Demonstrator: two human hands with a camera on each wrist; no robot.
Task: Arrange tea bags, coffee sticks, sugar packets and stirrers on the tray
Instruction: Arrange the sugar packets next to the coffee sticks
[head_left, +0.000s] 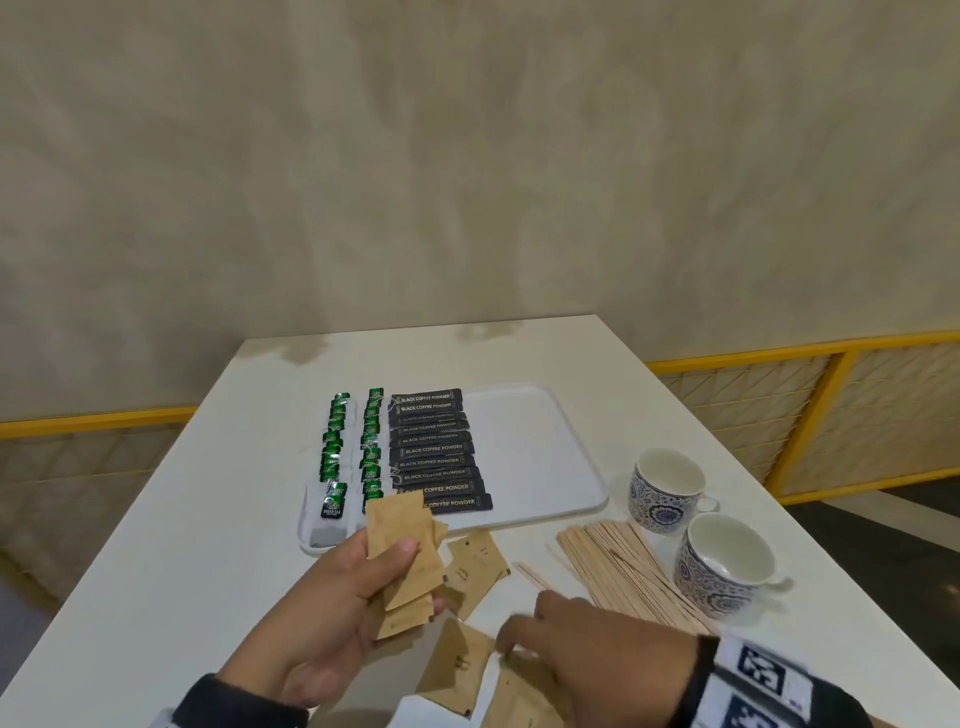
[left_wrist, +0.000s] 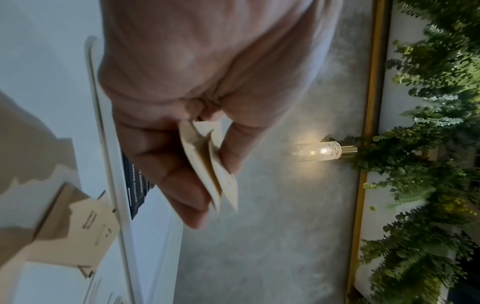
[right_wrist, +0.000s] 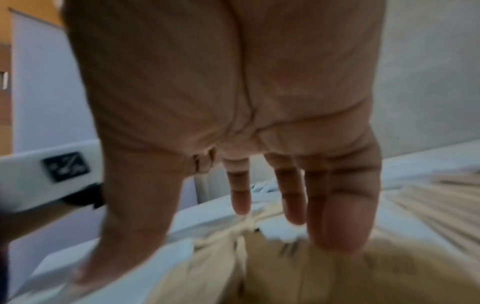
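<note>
Loose brown sugar packets (head_left: 470, 660) lie nearest, short of the tray (head_left: 535, 457); the right hand (head_left: 597, 654) reaches them, fingers straight. Left hand (head_left: 332, 608) pinches a fanned stack of packets (head_left: 402, 556) (light, floppy, slippery; best gripped mid-stack).

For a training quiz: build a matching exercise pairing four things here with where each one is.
Things:
1. coffee sticks
2. stirrers
3. tea bags
4. fanned sugar packets

Places:
A. in the left hand
B. on the table, beside the cups
C. tray, leftmost rows
D. tray, dark middle row

Pairs: 1-D, 2-B, 3-C, 4-A
</note>
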